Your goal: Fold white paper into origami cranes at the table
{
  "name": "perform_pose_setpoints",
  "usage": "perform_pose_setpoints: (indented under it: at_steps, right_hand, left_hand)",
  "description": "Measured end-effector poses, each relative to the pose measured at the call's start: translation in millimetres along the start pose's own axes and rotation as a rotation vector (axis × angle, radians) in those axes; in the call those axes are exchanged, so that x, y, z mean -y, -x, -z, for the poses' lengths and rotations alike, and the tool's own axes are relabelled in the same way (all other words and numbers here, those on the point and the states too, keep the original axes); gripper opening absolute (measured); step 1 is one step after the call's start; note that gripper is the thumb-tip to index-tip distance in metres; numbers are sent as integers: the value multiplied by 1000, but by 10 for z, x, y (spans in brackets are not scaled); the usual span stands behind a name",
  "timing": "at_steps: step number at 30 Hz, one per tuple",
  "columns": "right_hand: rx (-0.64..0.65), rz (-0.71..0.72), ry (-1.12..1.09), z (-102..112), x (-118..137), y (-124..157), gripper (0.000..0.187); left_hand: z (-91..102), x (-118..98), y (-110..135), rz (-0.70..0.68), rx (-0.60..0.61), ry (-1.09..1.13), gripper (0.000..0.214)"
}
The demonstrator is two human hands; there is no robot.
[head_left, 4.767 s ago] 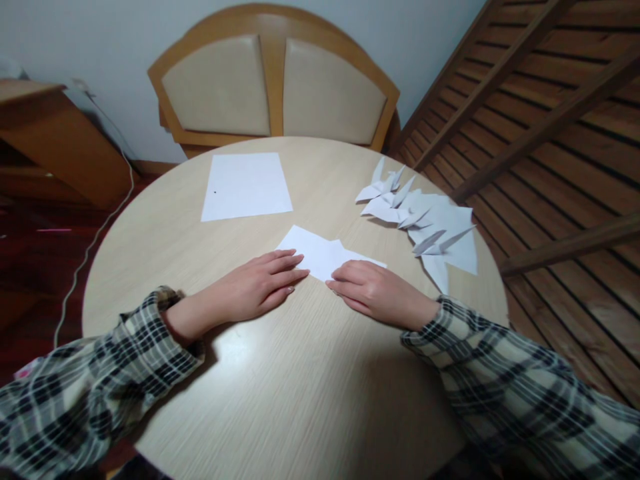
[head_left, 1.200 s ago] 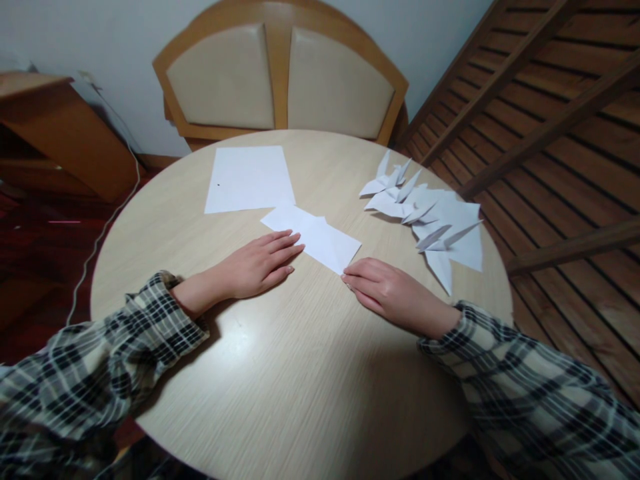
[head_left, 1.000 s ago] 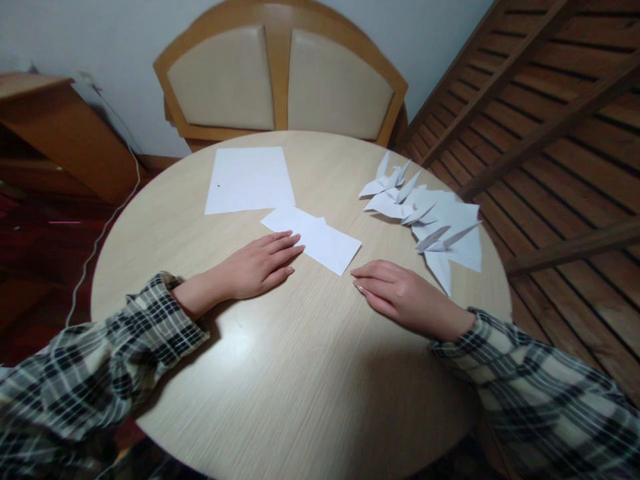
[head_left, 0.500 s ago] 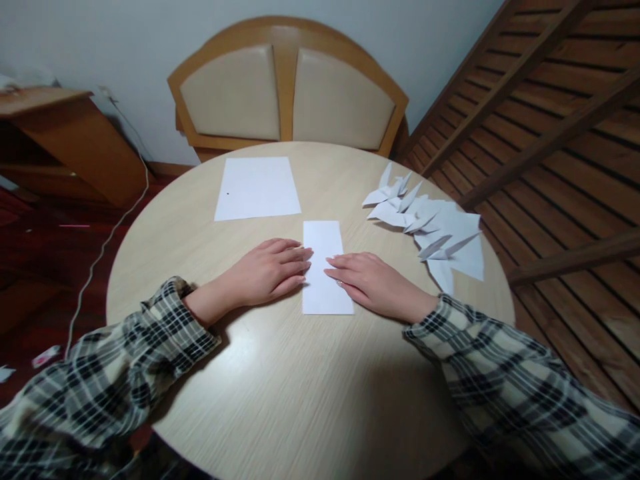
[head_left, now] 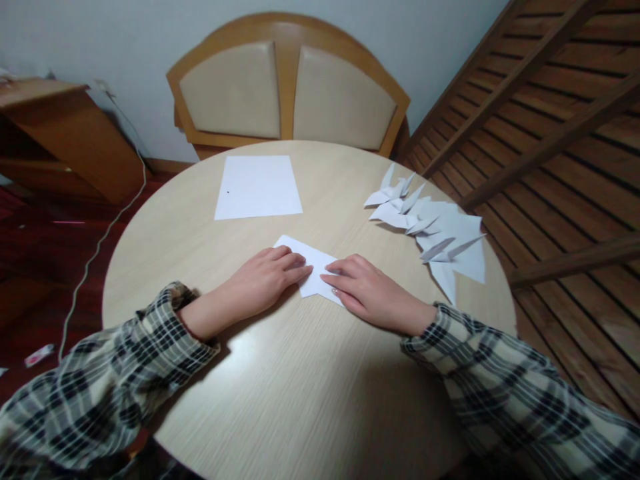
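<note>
Head view: near the centre of the round table [head_left: 300,393], folded white paper [head_left: 315,258] lies under the left hand [head_left: 256,283], fingers together, pinching or not unclear, and the right hand [head_left: 373,293], fingers slightly apart; paper cranes [head_left: 395,208] near the table's right edge

Nearer the person than the folded paper [head_left: 315,259], the desk [head_left: 300,380] is open to pass over. The left hand [head_left: 263,280] and right hand [head_left: 373,290] block the paper's sides; farther right of it, paper birds [head_left: 421,224] obstruct.
</note>
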State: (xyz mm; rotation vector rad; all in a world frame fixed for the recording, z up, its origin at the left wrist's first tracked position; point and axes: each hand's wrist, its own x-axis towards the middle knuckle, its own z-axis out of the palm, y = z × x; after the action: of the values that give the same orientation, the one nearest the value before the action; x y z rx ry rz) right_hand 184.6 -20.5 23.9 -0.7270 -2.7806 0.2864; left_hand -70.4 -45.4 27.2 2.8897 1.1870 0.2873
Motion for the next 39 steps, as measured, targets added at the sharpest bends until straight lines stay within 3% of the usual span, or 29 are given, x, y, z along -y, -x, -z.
perform_pose_setpoints:
  at_steps: [4,7,11,19,39]
  right_hand:
    - [20,7,-198,18,181,-27,31]
    - [-11,7,-346,36,124,-80,30]
    - [-186,-160,-139,-9,-103,-165,26]
    - [-132,-57,11,-121,-156,-247,25]
    - [-121,14,14,-85,-90,-140,26]
  left_hand:
    - [-41,-17,-34,47,-61,33,31]
    - [-58,-10,-71,95,-68,42,30]
    - [-117,29,-99,109,-87,0,33]
    - [-272,127,-146,43,-35,139,47]
    - [-267,151,-141,52,34,115,48]
